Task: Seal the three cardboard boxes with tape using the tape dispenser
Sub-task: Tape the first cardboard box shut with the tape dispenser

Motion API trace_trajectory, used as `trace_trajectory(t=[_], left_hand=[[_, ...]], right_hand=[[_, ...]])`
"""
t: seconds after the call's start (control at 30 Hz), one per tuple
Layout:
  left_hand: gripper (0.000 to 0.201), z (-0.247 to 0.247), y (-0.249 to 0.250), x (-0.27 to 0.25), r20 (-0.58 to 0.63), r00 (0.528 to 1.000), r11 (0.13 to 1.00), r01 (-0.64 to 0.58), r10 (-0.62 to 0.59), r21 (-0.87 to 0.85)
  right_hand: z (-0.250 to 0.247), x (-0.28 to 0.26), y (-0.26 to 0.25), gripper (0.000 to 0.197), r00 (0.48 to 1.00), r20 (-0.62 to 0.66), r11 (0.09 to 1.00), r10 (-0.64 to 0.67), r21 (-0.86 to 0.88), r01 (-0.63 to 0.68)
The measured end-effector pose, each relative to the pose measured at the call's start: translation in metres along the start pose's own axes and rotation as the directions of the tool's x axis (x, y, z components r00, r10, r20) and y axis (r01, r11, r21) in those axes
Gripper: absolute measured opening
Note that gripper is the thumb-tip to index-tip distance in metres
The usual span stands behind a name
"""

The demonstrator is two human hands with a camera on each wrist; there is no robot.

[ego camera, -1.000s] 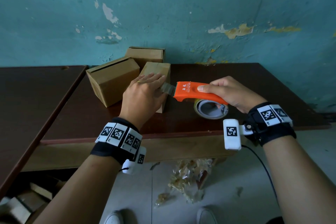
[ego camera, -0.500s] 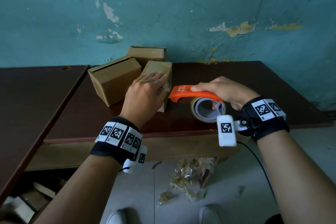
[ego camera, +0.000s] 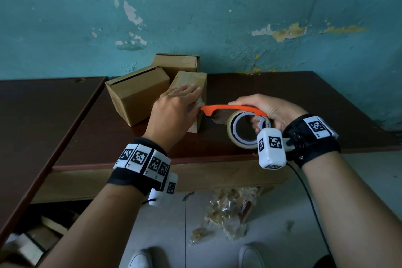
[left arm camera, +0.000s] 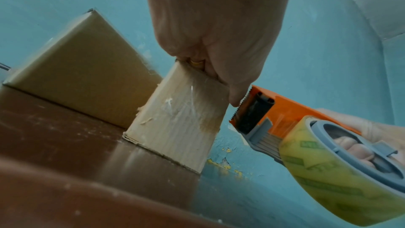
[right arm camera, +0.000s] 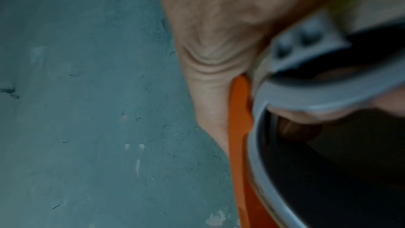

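Three cardboard boxes stand on the dark brown table [ego camera: 282, 98]. The nearest box [ego camera: 191, 81] [left arm camera: 175, 124] is small and carries clear tape on its top and near side. My left hand [ego camera: 174, 109] [left arm camera: 219, 32] lies flat on its top with straight fingers. My right hand [ego camera: 267, 109] grips the orange tape dispenser [ego camera: 230, 108] [left arm camera: 285, 110] [right arm camera: 238, 127], fingers through the roll's hub. Its toothed blade sits at the box's near right top corner, next to my left thumb. The clear tape roll [ego camera: 243, 130] [left arm camera: 342, 171] hangs below the handle.
A larger box [ego camera: 137, 91] [left arm camera: 76, 70] stands to the left, its top slit showing. A third box [ego camera: 176, 64] sits behind against the teal wall. A second dark table [ego camera: 43, 111] adjoins at left. Crumpled plastic [ego camera: 228, 213] lies on the floor below.
The right hand tilted the dispenser down and drew it toward me, bringing the blade to the box's top corner. The left hand stayed flat on the box.
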State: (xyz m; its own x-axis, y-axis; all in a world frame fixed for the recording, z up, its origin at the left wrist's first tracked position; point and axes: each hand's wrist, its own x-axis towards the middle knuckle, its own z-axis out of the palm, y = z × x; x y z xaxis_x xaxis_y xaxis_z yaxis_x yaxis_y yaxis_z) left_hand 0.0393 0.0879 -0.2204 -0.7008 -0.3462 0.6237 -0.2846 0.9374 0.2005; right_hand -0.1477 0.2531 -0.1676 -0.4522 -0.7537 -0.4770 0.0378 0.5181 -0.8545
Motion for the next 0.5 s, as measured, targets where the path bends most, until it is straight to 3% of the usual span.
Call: trace_trajectory(t=[0.5], left_hand=[[0.040, -0.0037, 0.0020, 0.0021, 0.019, 1.000, 1.000, -0.005, 0.005, 0.002]], right_hand=[[0.0012, 0.0006, -0.0041, 0.044, 1.000, -0.003, 0.999, 0.017, -0.044, -0.017]])
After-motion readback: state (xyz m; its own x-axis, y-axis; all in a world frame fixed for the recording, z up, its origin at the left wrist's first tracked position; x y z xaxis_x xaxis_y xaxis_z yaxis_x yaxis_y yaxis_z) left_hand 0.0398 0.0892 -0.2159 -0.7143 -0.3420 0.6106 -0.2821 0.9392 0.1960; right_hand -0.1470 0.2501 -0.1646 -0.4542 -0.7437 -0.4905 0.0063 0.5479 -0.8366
